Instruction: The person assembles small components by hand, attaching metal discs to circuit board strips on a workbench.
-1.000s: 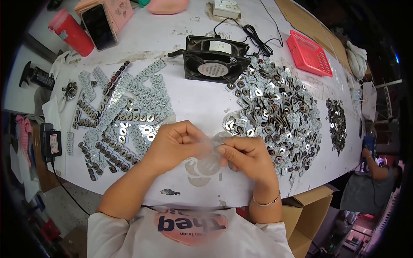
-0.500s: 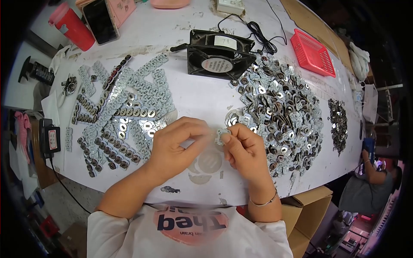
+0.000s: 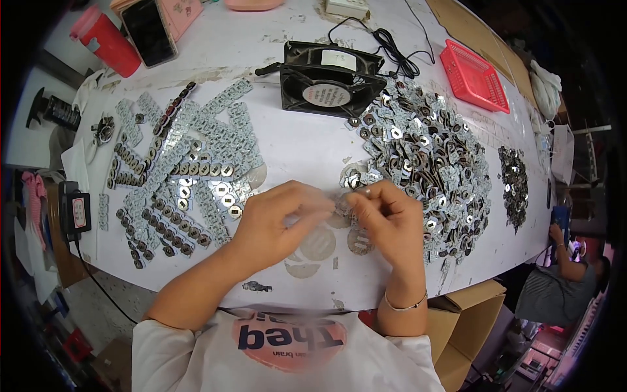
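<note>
Over the middle of the table, my right hand (image 3: 393, 215) is closed, thumb and forefinger pinching a small silvery metal plate (image 3: 343, 202). Facing it, my left hand (image 3: 277, 215) has its fingers reaching to the same plate; motion smears their tips, so their hold is unclear. Just to the right of my right hand spreads a big heap of small metal plates (image 3: 450, 170), some with dark round middles. On the left lie rows of joined plates (image 3: 222, 140), many overlapping, and shorter strips with dark discs (image 3: 173, 222).
A black box fan (image 3: 330, 81) with a cable (image 3: 395, 55) stands at the back. Behind the heap sits a red plastic basket (image 3: 473, 75); a smaller pile of dark parts (image 3: 514, 186) lies far right. Back left are a phone (image 3: 149, 32) and red cup (image 3: 108, 42).
My right hand has shifted a little to the right, its fingers turning. My left hand has moved slightly down, its fingers still near the plate, which is now more blurred.
</note>
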The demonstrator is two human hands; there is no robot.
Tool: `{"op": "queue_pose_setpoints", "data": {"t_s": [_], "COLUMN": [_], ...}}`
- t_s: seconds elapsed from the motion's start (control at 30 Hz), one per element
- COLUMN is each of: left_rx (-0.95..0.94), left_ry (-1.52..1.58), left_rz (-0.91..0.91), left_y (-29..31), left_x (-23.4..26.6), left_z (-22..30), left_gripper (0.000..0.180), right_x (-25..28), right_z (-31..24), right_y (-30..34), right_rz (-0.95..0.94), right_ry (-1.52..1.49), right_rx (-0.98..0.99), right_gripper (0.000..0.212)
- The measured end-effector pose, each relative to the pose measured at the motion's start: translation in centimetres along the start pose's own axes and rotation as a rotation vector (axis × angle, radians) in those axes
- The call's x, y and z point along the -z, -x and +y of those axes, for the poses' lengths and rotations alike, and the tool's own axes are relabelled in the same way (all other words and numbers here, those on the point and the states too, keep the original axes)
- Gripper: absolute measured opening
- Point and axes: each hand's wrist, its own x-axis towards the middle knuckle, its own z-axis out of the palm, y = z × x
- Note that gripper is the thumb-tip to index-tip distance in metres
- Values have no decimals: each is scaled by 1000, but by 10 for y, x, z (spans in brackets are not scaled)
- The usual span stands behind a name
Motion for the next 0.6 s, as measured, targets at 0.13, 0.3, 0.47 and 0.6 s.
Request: {"op": "queue_pose_setpoints", "data": {"t_s": [0.13, 0.3, 0.47, 0.6], "left_rx": [420, 400, 402, 270], "left_ry": [508, 620, 594, 489], "left_rz": [-72, -101, -159, -167], "left_y": [-1, -1, -2, -3], "left_x": [5, 10, 10, 14], "left_z": [-1, -4, -4, 0], "left_gripper": [15, 16, 18, 23], "right_x": [8, 2, 2, -2], "right_z": [-6, -20, -17, -15], "right_y": [1, 5, 4, 4], "right_rz": [13, -308, -392, -350], "right_ry": [96, -60, -159, -300], "right_rx": [32, 21, -121, -187], "right_gripper": [12, 13, 15, 16]}}
